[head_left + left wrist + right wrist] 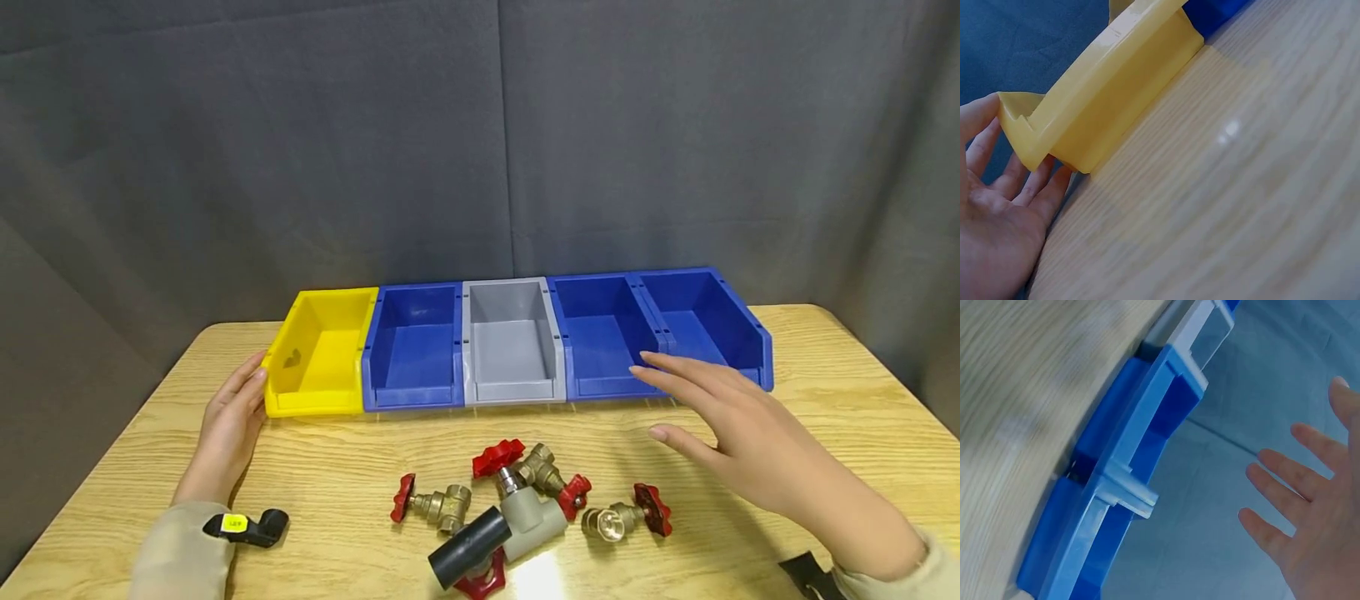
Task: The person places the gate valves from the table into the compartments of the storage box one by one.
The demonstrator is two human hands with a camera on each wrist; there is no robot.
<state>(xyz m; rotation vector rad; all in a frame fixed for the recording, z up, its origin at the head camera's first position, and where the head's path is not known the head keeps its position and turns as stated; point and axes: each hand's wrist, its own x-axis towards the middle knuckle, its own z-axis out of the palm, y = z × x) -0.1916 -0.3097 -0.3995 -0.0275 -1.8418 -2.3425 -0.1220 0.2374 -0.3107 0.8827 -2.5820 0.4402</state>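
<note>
My left hand (pixel 234 421) rests along the left wall of a yellow bin (pixel 315 403), its fingers and thumb touching the near left corner. In the left wrist view, the fingers lie against the end of the yellow bin (pixel 1129 87). My right hand (pixel 750 433) is spread in the air in front of two joined blue bins (pixel 611 386), holding nothing. The right wrist view shows its fingers apart, away from the blue bin (pixel 1110 425). Between the hands lie brass valves with red handwheels, one at left (pixel 450 507), one at right (pixel 606 523).
A third blue bin (pixel 415 397) and a grey bin (pixel 514 390) complete the row at the table's back. Nearer lie a grey plastic valve (pixel 528 525) with a red handwheel, a black pipe piece (pixel 471 547) and another brass valve (pixel 538 468). A grey curtain (pixel 480 150) hangs behind.
</note>
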